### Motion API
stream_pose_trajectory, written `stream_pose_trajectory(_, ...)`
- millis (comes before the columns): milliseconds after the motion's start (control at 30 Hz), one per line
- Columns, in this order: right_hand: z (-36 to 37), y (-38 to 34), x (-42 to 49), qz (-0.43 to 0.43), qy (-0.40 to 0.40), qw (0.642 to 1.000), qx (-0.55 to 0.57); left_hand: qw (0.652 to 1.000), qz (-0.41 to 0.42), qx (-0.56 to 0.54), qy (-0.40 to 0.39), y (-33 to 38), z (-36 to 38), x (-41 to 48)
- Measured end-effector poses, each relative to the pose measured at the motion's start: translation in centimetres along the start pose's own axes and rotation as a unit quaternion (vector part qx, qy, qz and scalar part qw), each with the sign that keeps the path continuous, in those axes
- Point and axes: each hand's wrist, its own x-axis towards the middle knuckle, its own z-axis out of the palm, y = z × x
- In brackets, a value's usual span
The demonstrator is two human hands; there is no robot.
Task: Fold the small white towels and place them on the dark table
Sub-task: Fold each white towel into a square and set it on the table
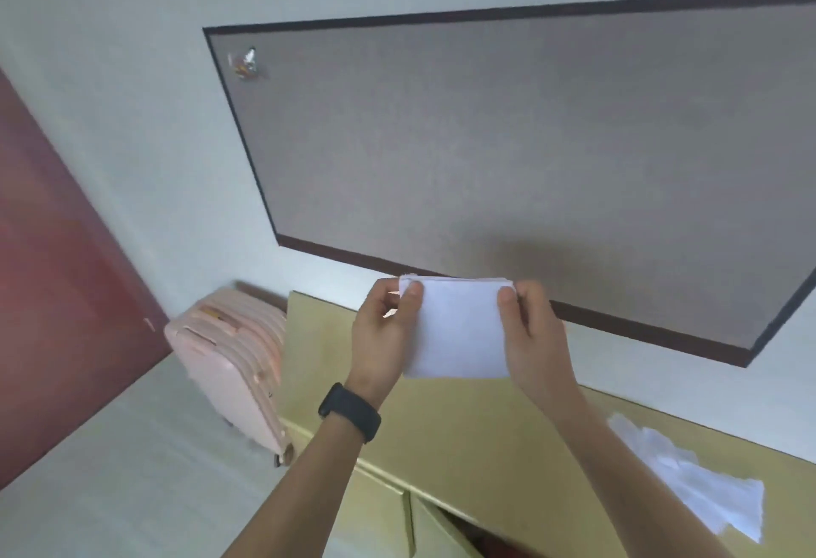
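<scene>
Thumbs (413, 292) are pressed on the upper corners of a folded white towel (461, 332), which is pinched between left hand (379, 332) and right hand (536, 332) and held in the air above a tan cabinet top (463, 434). A black wristband (349, 412) is worn on the left wrist. Loose white towels (693, 482) are heaped on the top at right, well apart. A pink suitcase (229, 359) is stood beside the cabinet's left end. The lower edge of a grey wall board (508, 151) is partly covered by the towel.

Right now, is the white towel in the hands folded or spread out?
Folded: the towel is a compact rectangle with stacked layers visible along its top edge.
</scene>
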Motion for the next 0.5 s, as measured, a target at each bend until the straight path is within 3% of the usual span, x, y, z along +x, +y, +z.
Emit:
stream_pose_trajectory(100,3.6,-2.7,-4.8,-0.014,-0.054,0.998,-0.014,0.993,0.026,0.065,0.097,0.1,-4.9,-5.4)
stream_pose_trajectory(200,7.6,-6.4,-10.6,-0.011,-0.129,0.991,0.020,0.978,-0.005,0.105,0.178,-0.3,-11.8,-10.5)
stream_pose_trajectory(333,14.3,-11.1,-19.4,0.006,-0.222,0.973,0.063,0.955,-0.049,0.099,0.274,-1.1,-22.4,-18.5)
stream_pose_trajectory(500,23.9,-18.2,-32.8,-0.041,-0.324,0.941,0.087,0.903,-0.070,0.094,0.412,-1.0,-36.7,-30.4)
